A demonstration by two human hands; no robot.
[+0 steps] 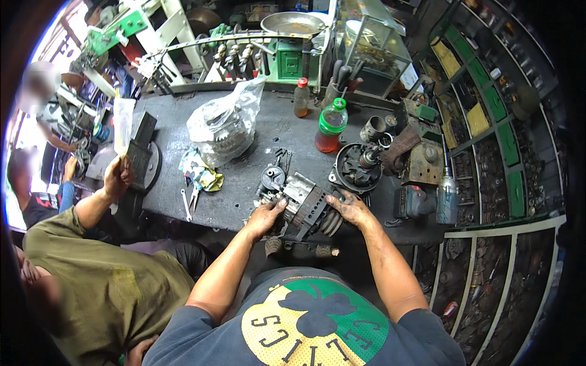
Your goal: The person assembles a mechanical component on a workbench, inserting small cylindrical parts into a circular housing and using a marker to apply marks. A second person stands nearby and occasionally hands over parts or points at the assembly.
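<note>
Head view showed the person standing at a dark workbench [244, 201] with both hands on an alternator [303, 206] lying at the bench's near edge. The left hand [265, 218] gripped the unit's left end, fingers curled over the grey housing. The right hand [351, 207] lay spread and flat over the right end, next to the ribbed pulley [331, 222], its fingers dark with grease. Neither hand held a tool.

Just beyond the alternator sat a round black housing part [356, 168] with a shaft at its centre. A red-liquid bottle with a green label [331, 125] stood behind it, and a smaller brown bottle [301, 97] stood further back. A clear plastic bag [223, 125] holding a metal part rested mid-bench, with a crumpled rag [199, 169] and a pair of wrenches [188, 202] near it. A cordless impact driver [427, 201] lay at the bench's right end.

To the left, a co-worker in an olive shirt [104, 287] raised one hand [118, 177] near a black block [142, 149] at the bench's left end; whether that hand held anything could not be determined.
</note>
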